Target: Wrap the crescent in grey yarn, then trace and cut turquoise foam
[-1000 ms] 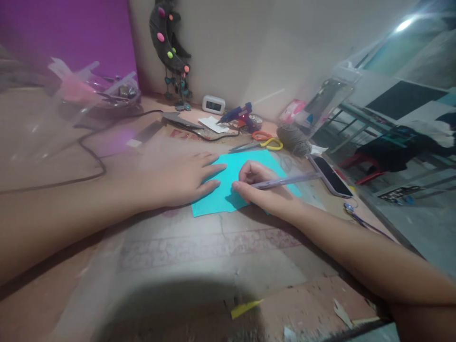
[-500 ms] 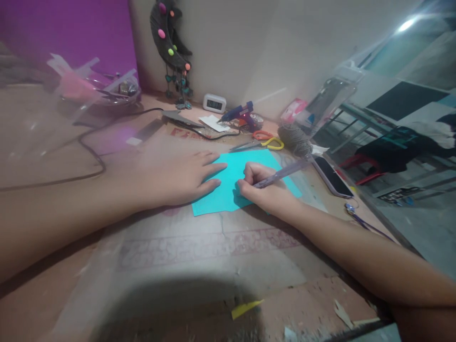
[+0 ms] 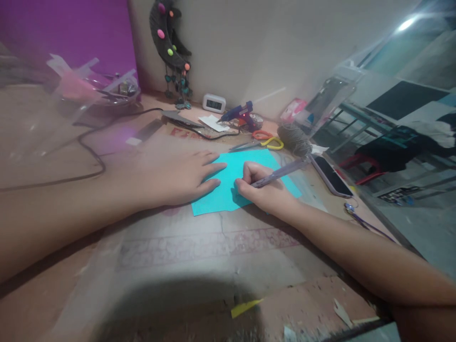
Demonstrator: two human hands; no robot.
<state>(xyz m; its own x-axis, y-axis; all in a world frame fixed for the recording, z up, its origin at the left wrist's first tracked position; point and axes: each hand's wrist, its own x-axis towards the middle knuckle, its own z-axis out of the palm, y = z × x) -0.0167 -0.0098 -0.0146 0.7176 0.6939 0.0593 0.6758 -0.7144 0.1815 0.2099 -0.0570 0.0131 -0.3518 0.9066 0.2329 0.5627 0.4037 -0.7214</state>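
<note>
A turquoise sheet of paper (image 3: 228,166) lies on the table in front of me, its lower edge cut unevenly. My left hand (image 3: 188,178) is spread flat, with its fingertips resting on the left part of the paper. In my right hand (image 3: 261,187) a pale purple pen (image 3: 280,174) is gripped between thumb and fingers, slanting up to the right. That hand rests on the right half of the paper. The pen's tip is hidden behind my fingers, so I cannot tell if it touches the sheet.
Behind the paper lie scissors (image 3: 272,142), grey yarn (image 3: 295,138), a glue gun (image 3: 239,112) with a cord, and a white digital clock (image 3: 214,103). A phone (image 3: 330,175) lies near the table's right edge. A yellow scrap (image 3: 245,308) is close to me; a bowl (image 3: 119,97) stands back left.
My right hand has shifted very slightly left on the paper with the pen. My left hand stays in place.
</note>
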